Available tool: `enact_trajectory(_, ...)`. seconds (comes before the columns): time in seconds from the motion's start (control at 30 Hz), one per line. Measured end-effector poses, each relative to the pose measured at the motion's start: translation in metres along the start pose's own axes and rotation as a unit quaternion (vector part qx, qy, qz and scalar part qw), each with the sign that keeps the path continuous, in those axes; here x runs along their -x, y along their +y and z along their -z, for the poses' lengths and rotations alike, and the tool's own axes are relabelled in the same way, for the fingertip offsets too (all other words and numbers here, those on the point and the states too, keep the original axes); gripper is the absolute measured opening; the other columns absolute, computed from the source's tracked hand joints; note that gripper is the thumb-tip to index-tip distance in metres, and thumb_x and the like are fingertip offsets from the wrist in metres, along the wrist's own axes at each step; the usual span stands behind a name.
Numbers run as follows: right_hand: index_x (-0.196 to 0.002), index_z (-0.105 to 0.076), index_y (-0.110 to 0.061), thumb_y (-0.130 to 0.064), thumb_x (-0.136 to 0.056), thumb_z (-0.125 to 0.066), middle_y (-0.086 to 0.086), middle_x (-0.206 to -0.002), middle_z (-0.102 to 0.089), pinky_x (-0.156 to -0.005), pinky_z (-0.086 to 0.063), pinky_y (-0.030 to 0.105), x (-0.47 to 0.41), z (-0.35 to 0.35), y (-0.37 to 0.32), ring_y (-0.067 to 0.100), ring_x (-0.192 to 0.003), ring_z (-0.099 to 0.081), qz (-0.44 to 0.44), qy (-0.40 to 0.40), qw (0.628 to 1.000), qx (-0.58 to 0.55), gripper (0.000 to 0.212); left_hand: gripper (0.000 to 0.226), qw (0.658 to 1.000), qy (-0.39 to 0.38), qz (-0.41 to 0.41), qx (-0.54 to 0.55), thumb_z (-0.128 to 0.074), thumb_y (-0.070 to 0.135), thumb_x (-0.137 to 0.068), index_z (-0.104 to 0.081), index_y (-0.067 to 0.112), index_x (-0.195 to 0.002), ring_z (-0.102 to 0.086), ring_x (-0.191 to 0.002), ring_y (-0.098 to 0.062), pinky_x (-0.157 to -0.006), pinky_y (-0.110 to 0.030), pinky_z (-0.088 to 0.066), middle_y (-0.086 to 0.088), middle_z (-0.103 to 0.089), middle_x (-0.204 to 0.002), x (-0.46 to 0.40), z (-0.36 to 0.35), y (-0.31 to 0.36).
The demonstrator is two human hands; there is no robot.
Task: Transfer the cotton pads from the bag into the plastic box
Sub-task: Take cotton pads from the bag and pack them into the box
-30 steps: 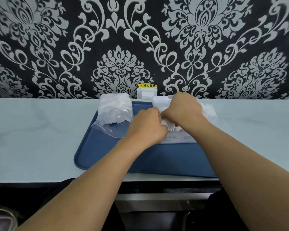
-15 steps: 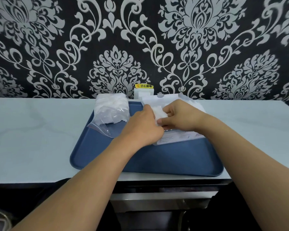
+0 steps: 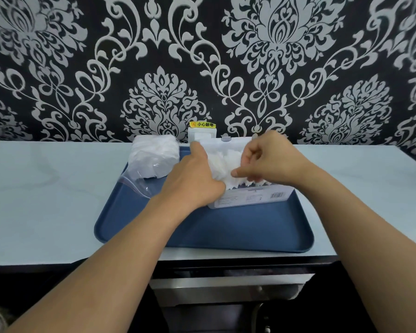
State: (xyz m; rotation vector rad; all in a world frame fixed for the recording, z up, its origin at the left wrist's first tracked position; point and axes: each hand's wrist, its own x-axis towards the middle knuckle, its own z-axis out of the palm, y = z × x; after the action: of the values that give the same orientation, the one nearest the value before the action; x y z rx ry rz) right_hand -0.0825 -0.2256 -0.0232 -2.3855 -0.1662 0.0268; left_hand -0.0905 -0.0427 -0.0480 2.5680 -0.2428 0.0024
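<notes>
A clear plastic box [image 3: 250, 197] with a labelled front wall and raised lid stands at the back of a blue tray [image 3: 226, 227]. A fanned stack of white cotton pads [image 3: 223, 168] sits in its opening. My left hand [image 3: 192, 179] presses against the left side of the stack, fingers hidden behind the pads. My right hand [image 3: 269, 159] curls over the stack from the right and pinches pads between thumb and fingers. A clear zip bag [image 3: 154, 159] holding more white pads lies at the tray's back left.
The tray lies on a pale blue countertop [image 3: 46, 188] against a black-and-silver patterned wall. A white wall socket [image 3: 202, 134] with a yellow warning sticker sits right behind the box. The counter's front edge runs just below the tray.
Both hands have shifted on the box: the right hand rose and turned over the pads, which now stand fanned out in the box. The view tilted slightly.
</notes>
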Motion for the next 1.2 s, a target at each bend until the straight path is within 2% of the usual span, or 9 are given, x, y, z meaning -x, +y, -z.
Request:
enact_trajectory(0.1, -0.088, -0.081, -0.016, -0.020, -0.088, -0.073, -0.012, -0.067, -0.072, -0.061, -0.050, 0.021, 0.005, -0.006, 0.006, -0.002, -0.056, -0.055, -0.006, -0.135, 0.990, 0.033, 0.009, 0.059, 0.998, 0.043, -0.036, -0.007, -0.078, 0.028, -0.072, -0.039, 0.020, -0.115, -0.056, -0.090, -0.027, -0.074, -0.039, -0.049, 0.000, -0.048, -0.109, -0.003, 0.000, 0.003)
enact_trajectory(0.2, -0.111, -0.075, -0.027, -0.019, -0.099, -0.056, -0.033, -0.053, -0.057, -0.055, -0.035, 0.003, 0.000, -0.016, 0.003, -0.013, -0.052, -0.051, -0.039, -0.192, 0.979, 0.063, 0.023, 0.054, 0.997, 0.029, -0.070, -0.029, -0.081, 0.031, -0.072, -0.052, 0.025, -0.117, -0.059, -0.094, -0.025, -0.078, -0.037, -0.050, 0.003, -0.045, -0.119, -0.008, -0.002, 0.003)
enact_trajectory(0.33, -0.117, -0.071, -0.025, -0.036, -0.100, -0.054, -0.011, -0.099, -0.066, -0.089, -0.045, 0.026, -0.008, -0.022, 0.000, 0.010, -0.091, -0.058, -0.046, -0.208, 0.968, 0.136, 0.027, 0.047, 0.996, 0.012, -0.079, -0.042, -0.072, 0.016, -0.076, -0.060, 0.027, -0.120, -0.058, -0.106, -0.024, -0.085, -0.041, -0.052, 0.002, -0.052, -0.122, -0.011, 0.000, 0.000)
enact_trajectory(0.53, -0.074, -0.060, -0.018, -0.036, -0.103, -0.045, 0.000, -0.079, -0.059, -0.069, -0.040, 0.029, -0.003, -0.029, -0.001, 0.016, -0.074, -0.052, -0.020, -0.168, 0.970, 0.177, 0.038, 0.062, 0.994, 0.020, -0.091, -0.052, -0.069, 0.013, -0.078, -0.047, 0.029, -0.135, -0.060, -0.103, -0.029, -0.084, -0.044, -0.053, -0.003, -0.061, -0.123, -0.011, 0.003, 0.000)
enact_trajectory(0.67, -0.072, -0.066, -0.007, -0.030, -0.096, -0.060, 0.000, -0.065, -0.061, -0.070, -0.046, 0.033, -0.001, -0.019, -0.001, 0.016, -0.064, -0.051, 0.015, -0.111, 0.985, 0.128, 0.034, 0.060, 0.994, 0.014, -0.079, -0.081, -0.065, 0.014, -0.083, -0.050, 0.027, -0.140, -0.057, -0.115, -0.034, -0.091, -0.041, -0.051, -0.010, -0.059, -0.131, -0.012, 0.003, -0.003)
enact_trajectory(0.77, -0.079, -0.078, -0.013, -0.015, -0.085, -0.071, -0.004, -0.065, -0.071, -0.062, -0.052, 0.024, -0.002, -0.014, -0.003, 0.005, -0.057, -0.059, 0.050, -0.035, 0.996, 0.062, 0.010, 0.062, 0.993, 0.019, -0.089, -0.074, -0.065, 0.011, -0.082, -0.051, 0.023, -0.141, -0.055, -0.120, -0.032, -0.095, -0.042, -0.049, -0.007, -0.057, -0.134, -0.012, 0.002, -0.004)
enact_trajectory(0.93, -0.111, -0.073, -0.014, 0.005, -0.085, -0.058, 0.001, -0.102, -0.077, -0.085, -0.055, 0.023, -0.011, -0.029, -0.004, 0.010, -0.094, -0.071, 0.060, -0.146, 0.987, -0.002, 0.035, 0.063, 0.995, 0.030, -0.093, -0.010, -0.073, 0.015, -0.079, -0.043, 0.020, -0.135, -0.055, -0.115, -0.029, -0.092, -0.043, -0.049, -0.003, -0.049, -0.134, -0.016, -0.001, -0.008)
enact_trajectory(1.03, -0.115, -0.070, -0.015, 0.001, -0.087, -0.056, 0.007, -0.096, -0.077, -0.070, -0.054, 0.025, -0.015, -0.031, -0.007, 0.019, -0.084, -0.072, 0.046, -0.130, 0.990, -0.008, 0.035, 0.057, 0.994, 0.030, -0.104, 0.001, -0.071, 0.023, -0.085, -0.043, 0.019, -0.134, -0.056, -0.111, -0.029, -0.092, -0.043, -0.049, -0.004, -0.051, -0.131, -0.014, 0.000, -0.008)
enact_trajectory(1.2, -0.087, -0.079, -0.014, -0.002, -0.082, -0.062, -0.003, -0.068, -0.071, -0.057, -0.052, 0.021, -0.006, -0.032, -0.046, 0.015, -0.066, -0.068, 0.122, 0.099, 0.987, 0.042, 0.022, 0.029, 0.980, 0.107, -0.142, 0.089, -0.073, 0.021, -0.079, -0.064, 0.025, -0.107, -0.059, -0.067, -0.013, -0.071, -0.034, -0.057, 0.008, -0.066, -0.097, 0.001, 0.039, -0.020)
